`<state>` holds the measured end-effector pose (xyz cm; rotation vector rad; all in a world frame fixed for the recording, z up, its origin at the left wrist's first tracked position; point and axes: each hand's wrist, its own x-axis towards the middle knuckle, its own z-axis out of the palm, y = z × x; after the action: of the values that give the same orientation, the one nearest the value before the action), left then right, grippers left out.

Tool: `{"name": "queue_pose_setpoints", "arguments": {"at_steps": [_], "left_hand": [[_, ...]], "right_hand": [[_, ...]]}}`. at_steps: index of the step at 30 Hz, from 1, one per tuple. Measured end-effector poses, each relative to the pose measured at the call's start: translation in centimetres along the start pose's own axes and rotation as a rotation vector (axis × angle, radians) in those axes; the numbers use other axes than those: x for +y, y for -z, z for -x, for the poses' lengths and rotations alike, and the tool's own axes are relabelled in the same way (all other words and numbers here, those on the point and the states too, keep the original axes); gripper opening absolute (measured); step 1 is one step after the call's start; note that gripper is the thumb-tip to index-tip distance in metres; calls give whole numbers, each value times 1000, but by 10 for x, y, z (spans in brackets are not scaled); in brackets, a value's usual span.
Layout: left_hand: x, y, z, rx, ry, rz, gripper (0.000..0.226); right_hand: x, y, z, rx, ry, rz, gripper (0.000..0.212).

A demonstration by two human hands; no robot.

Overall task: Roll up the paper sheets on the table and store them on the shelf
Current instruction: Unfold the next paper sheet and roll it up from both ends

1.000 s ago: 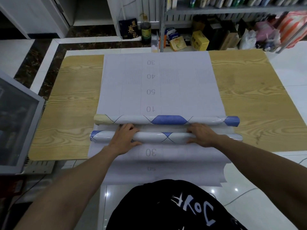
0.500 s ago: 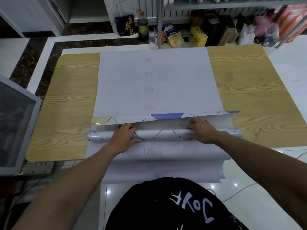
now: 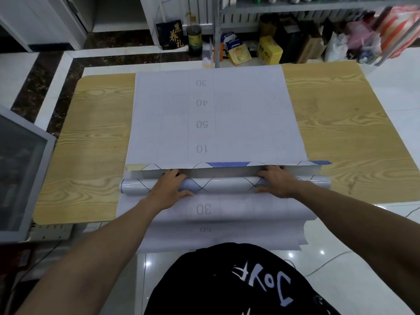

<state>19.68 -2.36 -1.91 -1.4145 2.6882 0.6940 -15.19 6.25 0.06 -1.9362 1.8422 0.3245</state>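
Observation:
A large white paper sheet (image 3: pixel 216 114) with grey numbers lies flat across the wooden table (image 3: pixel 341 133). Its near part is wound into a glossy roll (image 3: pixel 222 185) with thin diamond lines, lying crosswise near the table's front edge. My left hand (image 3: pixel 169 186) presses on the roll's left part, fingers curled over its top. My right hand (image 3: pixel 276 180) grips the right part the same way. Just behind the roll a blue-patterned edge (image 3: pixel 229 164) lies flattened. More paper (image 3: pixel 218 230) hangs over the front edge toward me.
Metal shelves (image 3: pixel 295 5) stand beyond the table, with boxes (image 3: pixel 270 50), bags and a dark bottle (image 3: pixel 195 39) on the floor beneath. A grey-framed glass panel (image 3: pixel 20 178) stands at the left. Bare wood shows on both sides of the sheet.
A second roll lay behind the one under my hands; it has unrolled and now lies flat, only its blue edge showing. My hands stayed on the near roll.

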Motion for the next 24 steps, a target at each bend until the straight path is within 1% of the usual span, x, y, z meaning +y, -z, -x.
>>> {"name": "queue_pose_setpoints", "arguments": {"at_steps": [2, 3, 5, 7, 10, 12, 14, 17, 19, 21, 24], "left_hand": [[1, 4, -2, -10, -7, 18, 53], [2, 5, -2, -6, -16, 21, 54], [4, 8, -3, 25, -19, 21, 49], [5, 10, -2, 47, -18, 4, 43], [4, 6, -3, 58, -44, -31, 49], [1, 3, -5, 70, -56, -24, 49], [1, 3, -6, 82, -48, -16, 44], [5, 6, -8, 59, -33, -4, 39], [7, 7, -7, 47, -12, 20, 41], [9, 8, -6, 53, -13, 38, 39], [7, 7, -5, 46, -54, 65, 44]], "right_hand": [[-2, 1, 2, 2, -6, -51, 69], [-3, 2, 2, 22, -5, -89, 70], [-2, 4, 3, 48, -8, -130, 61], [0, 7, 1, 24, -9, -115, 50], [2, 12, -3, -2, 19, -79, 41], [4, 12, -5, -10, 60, -1, 41], [4, 10, -6, -11, 90, 48, 47], [3, 9, -2, 39, 90, -99, 61], [0, 9, 0, 46, 61, -135, 53], [-1, 10, -3, 33, 41, -103, 44], [-1, 12, -5, -34, 37, -72, 42]]}}
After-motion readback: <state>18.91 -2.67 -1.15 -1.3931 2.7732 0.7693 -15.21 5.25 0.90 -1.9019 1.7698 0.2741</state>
